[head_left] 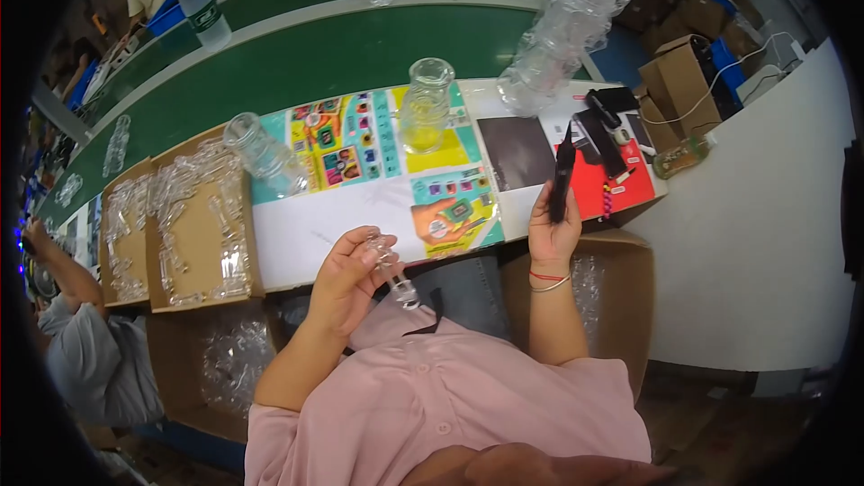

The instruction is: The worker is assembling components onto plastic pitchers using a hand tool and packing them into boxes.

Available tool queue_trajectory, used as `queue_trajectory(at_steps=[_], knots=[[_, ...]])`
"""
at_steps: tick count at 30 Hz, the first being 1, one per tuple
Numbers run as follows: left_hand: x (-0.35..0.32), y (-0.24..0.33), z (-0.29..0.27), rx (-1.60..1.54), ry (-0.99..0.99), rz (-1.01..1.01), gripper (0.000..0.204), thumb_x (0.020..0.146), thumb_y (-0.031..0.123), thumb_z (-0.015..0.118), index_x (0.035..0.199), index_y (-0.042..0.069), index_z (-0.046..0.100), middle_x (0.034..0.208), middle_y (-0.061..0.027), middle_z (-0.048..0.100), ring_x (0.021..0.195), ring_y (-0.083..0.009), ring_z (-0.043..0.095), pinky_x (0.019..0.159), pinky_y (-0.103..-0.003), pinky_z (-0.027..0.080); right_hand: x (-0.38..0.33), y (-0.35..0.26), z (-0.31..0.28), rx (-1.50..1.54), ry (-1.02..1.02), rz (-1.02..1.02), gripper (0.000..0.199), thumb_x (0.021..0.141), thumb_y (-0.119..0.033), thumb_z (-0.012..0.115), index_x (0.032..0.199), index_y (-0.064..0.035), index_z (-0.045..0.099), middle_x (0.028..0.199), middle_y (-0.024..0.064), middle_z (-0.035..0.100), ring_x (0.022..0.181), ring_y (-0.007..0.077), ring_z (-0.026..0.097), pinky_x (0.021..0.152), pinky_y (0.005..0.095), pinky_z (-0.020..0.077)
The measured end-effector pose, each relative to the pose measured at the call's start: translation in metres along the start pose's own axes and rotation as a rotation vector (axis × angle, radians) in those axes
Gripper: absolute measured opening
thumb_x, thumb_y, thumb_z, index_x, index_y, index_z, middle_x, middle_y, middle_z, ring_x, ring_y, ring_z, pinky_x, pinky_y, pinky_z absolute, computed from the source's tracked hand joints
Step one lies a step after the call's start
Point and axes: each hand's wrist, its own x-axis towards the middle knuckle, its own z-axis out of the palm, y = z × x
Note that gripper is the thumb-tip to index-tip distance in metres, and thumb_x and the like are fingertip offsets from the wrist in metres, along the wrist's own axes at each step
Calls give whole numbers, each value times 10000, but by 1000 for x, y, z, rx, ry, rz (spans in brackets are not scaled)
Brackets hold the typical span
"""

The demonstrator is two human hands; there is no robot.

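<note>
My left hand point(346, 277) is closed around a small clear piece with a rounded end point(403, 292), held above the near edge of the worktop. In my right hand point(553, 241) is a slim black pointed tool point(564, 173), gripped upright with its tip toward the far side; its exact kind cannot be made out. Beyond my hands stand two clear wide-mouthed vessels, one upright point(427, 112) on the printed cardboard and one leaning point(264, 155) at the left. The hands are well apart.
Shallow cardboard trays point(200, 272) of clear parts lie at left. A tall stack of clear vessels point(567, 31) rises at back right, near black items on a red sheet point(630, 191). Open cartons point(623, 328) flank my lap. Another person's arm point(67, 261) shows at left.
</note>
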Motion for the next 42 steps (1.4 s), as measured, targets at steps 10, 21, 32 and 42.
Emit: queue_trajectory(at_steps=[10,21,32,42], knots=[[33,-19,1,-114,96,-186,346,867,111,533,1171,-18,430,956,-93,581,815,-180,607,744,-302,528,94,-46,-18,-1125,-78,-636,401,784,-74,645,1125,-2,446,1095,81,539,968,172,538,857,313,427],[58,-28,16,-43,86,-250,192,884,182,532,1014,50,484,892,-82,599,752,-142,610,611,-230,527,127,-50,-37,-1326,-158,-567,669,724,-27,704,1251,16,293,1217,129,447,1109,211,474,907,295,408],[79,-46,32,-39,-102,-335,196,855,252,590,915,72,539,989,-53,591,815,-110,579,692,-227,474,-23,50,32,-838,-693,-204,416,854,-145,567,1198,24,404,1165,172,513,1136,271,473,1009,396,292],[192,-19,-18,1216,288,651,956,587,108,800,1345,44,219,1320,-175,335,1272,-270,279,1027,-402,290,4,40,7,-541,-327,57,378,898,-192,506,1204,-22,361,976,145,591,971,254,585,923,400,440]])
